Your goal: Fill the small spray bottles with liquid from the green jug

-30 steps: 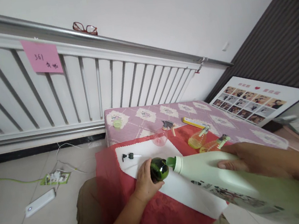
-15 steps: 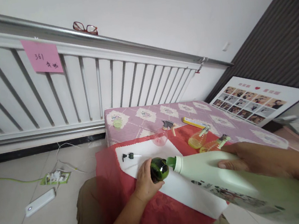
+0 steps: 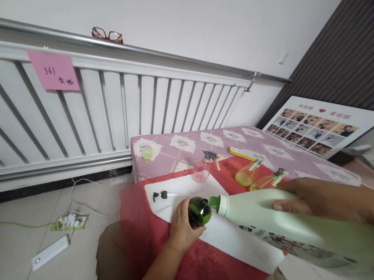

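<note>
My left hand (image 3: 184,231) is wrapped round a dark green bottle (image 3: 200,212) above the white sheet. In my right hand (image 3: 305,198) is a large pale green jug (image 3: 251,207), tipped on its side with its green spout (image 3: 213,201) at the mouth of the green bottle. Whether liquid is flowing is too small to tell. A black pump top (image 3: 160,195) with a clear tube lies on the white sheet (image 3: 209,182), left of the bottle.
A clear pink spray bottle (image 3: 201,171), two yellow spray bottles (image 3: 246,174) and a yellow box (image 3: 244,153) are on the table. A light green cap (image 3: 147,154) sits on the patterned cloth (image 3: 170,156). Behind stands a white radiator (image 3: 154,103); a power strip (image 3: 69,222) lies on the floor.
</note>
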The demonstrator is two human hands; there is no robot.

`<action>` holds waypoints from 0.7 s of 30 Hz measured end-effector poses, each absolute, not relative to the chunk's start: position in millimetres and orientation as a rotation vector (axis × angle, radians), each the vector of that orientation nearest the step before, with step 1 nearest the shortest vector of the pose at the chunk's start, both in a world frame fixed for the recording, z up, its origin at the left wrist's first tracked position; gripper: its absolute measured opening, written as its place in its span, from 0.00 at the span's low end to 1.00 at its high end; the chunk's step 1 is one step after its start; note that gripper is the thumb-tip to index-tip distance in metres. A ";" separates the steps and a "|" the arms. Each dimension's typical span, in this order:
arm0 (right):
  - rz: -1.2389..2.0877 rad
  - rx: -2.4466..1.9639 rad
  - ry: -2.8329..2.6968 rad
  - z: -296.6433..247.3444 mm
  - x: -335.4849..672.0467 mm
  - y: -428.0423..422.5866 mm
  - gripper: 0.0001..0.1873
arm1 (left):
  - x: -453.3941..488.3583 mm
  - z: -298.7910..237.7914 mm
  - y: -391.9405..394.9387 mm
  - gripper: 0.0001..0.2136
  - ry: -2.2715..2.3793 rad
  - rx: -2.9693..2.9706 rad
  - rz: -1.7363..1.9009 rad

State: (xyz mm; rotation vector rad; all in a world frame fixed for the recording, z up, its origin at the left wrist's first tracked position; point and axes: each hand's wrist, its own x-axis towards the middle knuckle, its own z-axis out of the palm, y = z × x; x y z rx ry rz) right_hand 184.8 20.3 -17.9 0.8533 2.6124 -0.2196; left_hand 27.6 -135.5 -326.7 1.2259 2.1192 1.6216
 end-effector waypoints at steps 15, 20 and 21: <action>-0.287 0.785 2.495 -12.5 179.3 17.1 0.26 | 27.4 -327.3 -135.6 0.44 2.113 1.229 1.624; -0.297 0.807 2.524 -12.7 179.8 17.5 0.24 | 27.7 -327.5 -135.6 0.45 2.117 1.224 1.627; -0.301 0.802 2.519 -12.9 180.0 17.6 0.24 | 27.7 -327.6 -135.6 0.45 2.113 1.224 1.633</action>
